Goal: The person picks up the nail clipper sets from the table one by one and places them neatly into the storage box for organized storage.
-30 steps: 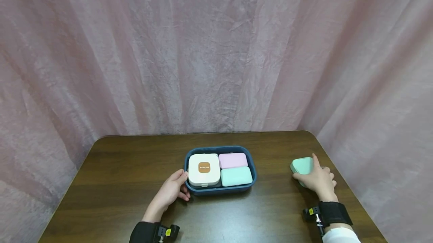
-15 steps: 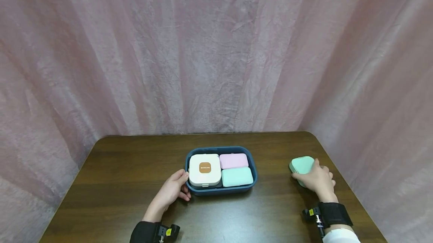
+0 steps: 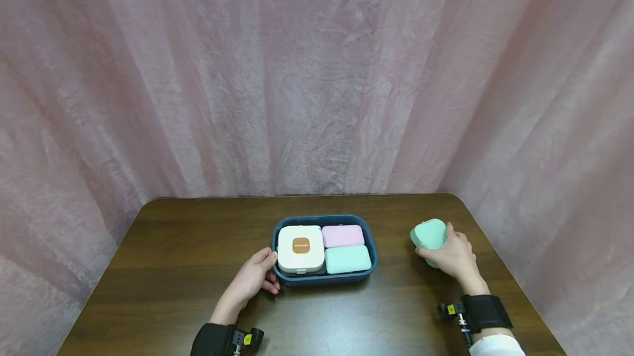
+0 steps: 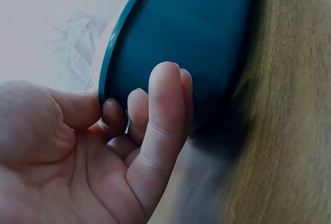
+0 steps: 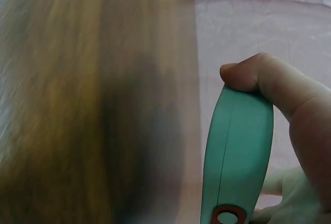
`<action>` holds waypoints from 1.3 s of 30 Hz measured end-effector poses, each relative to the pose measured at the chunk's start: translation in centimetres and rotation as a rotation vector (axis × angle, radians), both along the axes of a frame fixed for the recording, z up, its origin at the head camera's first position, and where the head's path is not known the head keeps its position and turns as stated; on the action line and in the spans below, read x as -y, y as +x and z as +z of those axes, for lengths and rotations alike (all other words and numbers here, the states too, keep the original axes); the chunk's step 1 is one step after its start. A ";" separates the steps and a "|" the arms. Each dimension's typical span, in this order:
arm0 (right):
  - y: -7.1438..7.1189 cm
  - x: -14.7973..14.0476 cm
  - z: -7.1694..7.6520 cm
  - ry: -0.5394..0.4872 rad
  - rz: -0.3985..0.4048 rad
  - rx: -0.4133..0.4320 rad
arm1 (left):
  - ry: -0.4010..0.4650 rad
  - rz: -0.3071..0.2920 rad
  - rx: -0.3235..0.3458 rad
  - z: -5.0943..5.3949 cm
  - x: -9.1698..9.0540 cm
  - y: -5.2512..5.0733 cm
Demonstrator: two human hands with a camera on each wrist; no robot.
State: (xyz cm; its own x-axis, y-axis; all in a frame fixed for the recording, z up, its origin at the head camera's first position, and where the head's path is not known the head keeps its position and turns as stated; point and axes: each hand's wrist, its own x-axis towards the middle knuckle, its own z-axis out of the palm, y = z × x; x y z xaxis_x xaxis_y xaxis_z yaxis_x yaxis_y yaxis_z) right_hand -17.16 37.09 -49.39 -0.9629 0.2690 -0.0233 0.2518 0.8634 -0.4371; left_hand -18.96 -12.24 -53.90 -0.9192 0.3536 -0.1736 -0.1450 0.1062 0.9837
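My left hand (image 3: 251,280) pinches the left end of a dark blue basket (image 3: 323,280) between thumb and curled forefinger. In the left wrist view the basket's rim (image 4: 109,48) sits in that pinch. The basket holds a square white manicure box (image 3: 300,259), a pink case (image 3: 343,236) and a mint green case (image 3: 348,259). At the right, my right hand (image 3: 454,257) grips another mint green case (image 3: 428,234) by its edges. In the right wrist view this case (image 5: 238,146) shows a side seam and a brown-red ring, and appears raised off the table.
The brown wooden table (image 3: 198,240) has rounded far corners. Pink curtains (image 3: 317,81) hang behind it and along both sides. A band with a small camera (image 3: 487,312) is strapped on each wrist.
My right hand has closed its fingers on the mint green case and carried it left and slightly away from me. The left hand stays at the basket's rim.
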 end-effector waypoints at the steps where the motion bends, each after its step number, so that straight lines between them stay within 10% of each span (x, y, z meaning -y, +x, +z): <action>1: -0.1 0.2 0.1 -0.007 0.012 -0.006 | -0.002 0.000 0.001 0.0 0.0 0.0; 16: -1.8 5.6 1.9 -0.066 0.315 -0.183 | 0.000 0.003 -0.007 -0.2 0.0 0.1; 39: -4.7 14.3 3.3 -0.033 0.822 0.006 | 0.004 0.011 0.012 -0.1 -0.6 -0.2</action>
